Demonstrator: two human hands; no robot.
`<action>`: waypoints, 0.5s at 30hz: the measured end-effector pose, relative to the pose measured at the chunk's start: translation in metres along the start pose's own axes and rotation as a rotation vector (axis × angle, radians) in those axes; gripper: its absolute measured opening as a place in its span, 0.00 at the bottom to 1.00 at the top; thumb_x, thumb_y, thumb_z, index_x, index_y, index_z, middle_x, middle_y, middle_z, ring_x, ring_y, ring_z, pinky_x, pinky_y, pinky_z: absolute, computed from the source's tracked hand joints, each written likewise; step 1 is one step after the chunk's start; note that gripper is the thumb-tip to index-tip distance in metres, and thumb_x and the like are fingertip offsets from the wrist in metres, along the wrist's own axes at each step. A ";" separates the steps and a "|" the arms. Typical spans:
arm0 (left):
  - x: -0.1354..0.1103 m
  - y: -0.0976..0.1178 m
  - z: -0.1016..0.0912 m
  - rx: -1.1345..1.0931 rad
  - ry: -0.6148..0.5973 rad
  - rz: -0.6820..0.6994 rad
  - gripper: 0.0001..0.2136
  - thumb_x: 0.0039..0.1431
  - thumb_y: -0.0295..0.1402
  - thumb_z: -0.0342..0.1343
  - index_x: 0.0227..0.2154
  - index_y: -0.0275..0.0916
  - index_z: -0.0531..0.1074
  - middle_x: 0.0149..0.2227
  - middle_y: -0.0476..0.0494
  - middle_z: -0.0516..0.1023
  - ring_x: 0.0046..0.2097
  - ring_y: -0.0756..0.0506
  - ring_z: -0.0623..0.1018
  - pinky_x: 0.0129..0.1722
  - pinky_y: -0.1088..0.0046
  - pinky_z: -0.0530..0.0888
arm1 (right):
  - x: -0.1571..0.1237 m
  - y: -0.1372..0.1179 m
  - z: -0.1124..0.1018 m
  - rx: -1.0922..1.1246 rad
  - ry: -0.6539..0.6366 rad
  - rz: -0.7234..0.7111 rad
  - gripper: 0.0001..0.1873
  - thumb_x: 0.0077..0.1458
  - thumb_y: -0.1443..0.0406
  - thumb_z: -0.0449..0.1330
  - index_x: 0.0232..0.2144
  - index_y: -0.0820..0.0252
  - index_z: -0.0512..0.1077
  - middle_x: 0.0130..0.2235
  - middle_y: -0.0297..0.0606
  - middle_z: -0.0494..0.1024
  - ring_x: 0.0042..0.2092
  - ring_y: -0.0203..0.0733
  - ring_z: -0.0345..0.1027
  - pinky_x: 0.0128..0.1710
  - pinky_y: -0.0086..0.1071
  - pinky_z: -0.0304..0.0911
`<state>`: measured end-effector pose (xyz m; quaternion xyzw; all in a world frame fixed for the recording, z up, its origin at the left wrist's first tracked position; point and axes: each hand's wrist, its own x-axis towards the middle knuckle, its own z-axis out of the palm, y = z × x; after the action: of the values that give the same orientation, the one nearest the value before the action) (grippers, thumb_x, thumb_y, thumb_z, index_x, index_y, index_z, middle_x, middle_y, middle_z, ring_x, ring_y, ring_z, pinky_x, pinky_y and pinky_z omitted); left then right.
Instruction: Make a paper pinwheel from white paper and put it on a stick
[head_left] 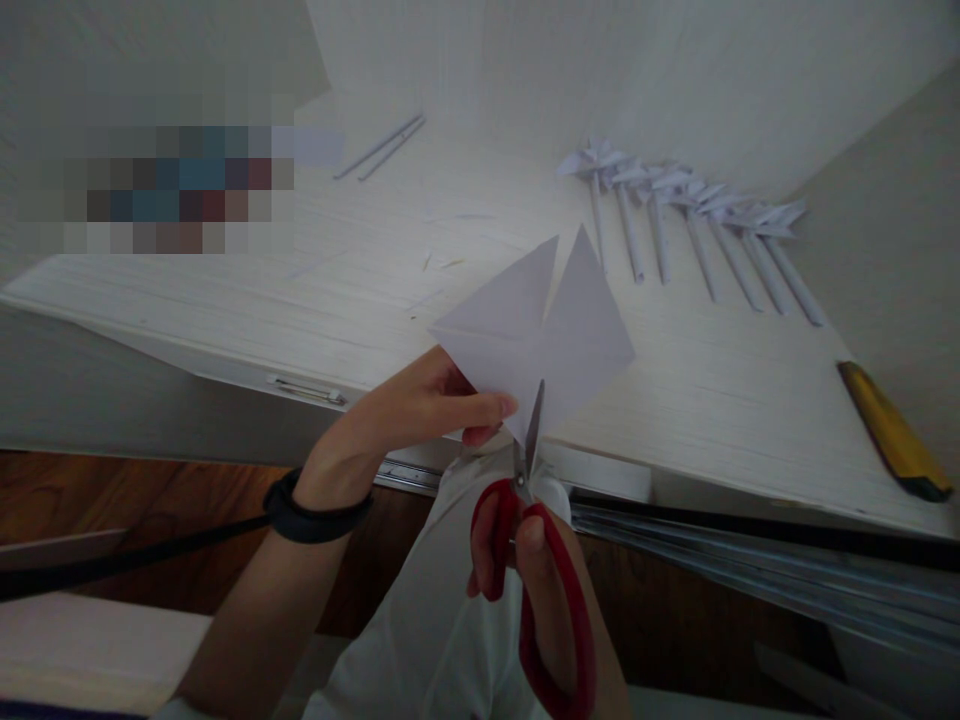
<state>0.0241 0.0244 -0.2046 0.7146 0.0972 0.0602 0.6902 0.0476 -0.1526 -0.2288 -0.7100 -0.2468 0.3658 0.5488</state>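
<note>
My left hand (457, 400) pinches the lower left edge of a white paper square (525, 340), thumb on top and fingers underneath. A slit runs into the paper from its far corner toward the middle. In my right hand (536, 560) is a pair of scissors (562, 610) with red handles, my thumb and fingers through the loops. Its blades are spread at the paper's near corner, one above the sheet. The paper is held over the front edge of the white table (360, 290).
Several paper pinwheels (697, 200) on rolled paper sticks lie in a row at the back right. Two thin paper rolls (382, 145) rest farther back. A yellow and black utility knife (892, 430) lies near the right edge. Small paper scraps (442, 262) are scattered mid-table. An open drawer rail (409, 475) shows below.
</note>
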 end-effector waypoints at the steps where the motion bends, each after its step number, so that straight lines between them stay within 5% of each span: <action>1: 0.000 0.000 0.000 0.002 0.004 0.002 0.11 0.50 0.33 0.53 0.17 0.36 0.62 0.15 0.54 0.62 0.19 0.55 0.62 0.20 0.79 0.59 | 0.000 0.000 0.000 -0.008 -0.008 -0.002 0.16 0.60 0.60 0.55 0.49 0.60 0.67 0.50 0.42 0.70 0.46 0.43 0.68 0.45 0.42 0.67; 10: 0.000 0.002 0.000 0.015 -0.007 0.005 0.11 0.50 0.33 0.52 0.16 0.37 0.61 0.15 0.53 0.62 0.20 0.55 0.62 0.20 0.78 0.59 | -0.006 0.001 -0.001 0.051 -0.047 0.025 0.15 0.60 0.60 0.55 0.48 0.60 0.68 0.49 0.42 0.71 0.45 0.41 0.69 0.43 0.40 0.68; 15: 0.000 0.002 0.000 -0.002 -0.006 0.021 0.11 0.50 0.32 0.52 0.16 0.36 0.61 0.15 0.53 0.62 0.19 0.55 0.62 0.20 0.79 0.58 | -0.004 0.007 0.006 0.092 -0.039 0.044 0.25 0.59 0.47 0.47 0.30 0.62 0.70 0.25 0.36 0.71 0.25 0.34 0.63 0.24 0.28 0.62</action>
<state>0.0245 0.0240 -0.2026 0.7152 0.0877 0.0652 0.6904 0.0406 -0.1539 -0.2349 -0.6820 -0.2247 0.4025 0.5678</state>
